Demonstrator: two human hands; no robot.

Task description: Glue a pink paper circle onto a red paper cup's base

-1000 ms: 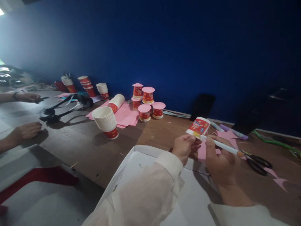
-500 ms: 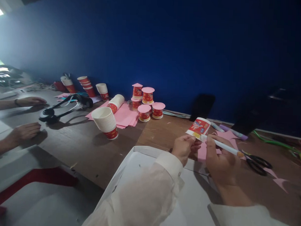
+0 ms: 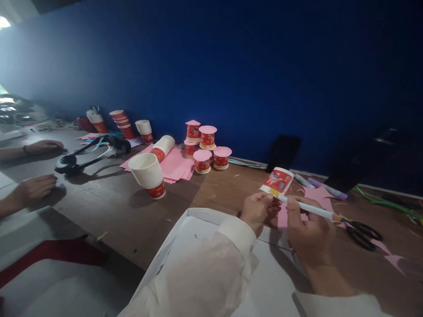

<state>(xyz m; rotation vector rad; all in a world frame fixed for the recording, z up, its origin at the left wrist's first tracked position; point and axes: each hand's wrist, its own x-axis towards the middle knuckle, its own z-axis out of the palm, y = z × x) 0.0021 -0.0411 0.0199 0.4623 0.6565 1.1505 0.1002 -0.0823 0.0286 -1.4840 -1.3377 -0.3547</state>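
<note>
My left hand (image 3: pixel 257 211) is closed around the lower edge of a red paper cup (image 3: pixel 279 179) with a floral print, tilted on its side. A patch of yellow shows on the pale band near its rim. My right hand (image 3: pixel 309 231) grips a white marker (image 3: pixel 317 210) with an orange end, its front end at the yellow patch. Whether the tip touches the cup I cannot tell. Pink paper scraps (image 3: pixel 317 194) lie behind and under my right hand. Black-handled scissors (image 3: pixel 365 233) rest just right of it.
Small red cups topped with pink paper (image 3: pixel 208 139) stand stacked at the wall. Left of them are pink sheets (image 3: pixel 178 164) and a tall stack of paper cups (image 3: pixel 148 175). Another person's hands (image 3: pixel 37 187) rest by a black headset-like strap (image 3: pixel 90 159). A white box lid (image 3: pixel 202 213) lies before me.
The view has shifted slightly. Both hands stay on the cup and marker, and the marker's front end has moved a little along the yellow band.
</note>
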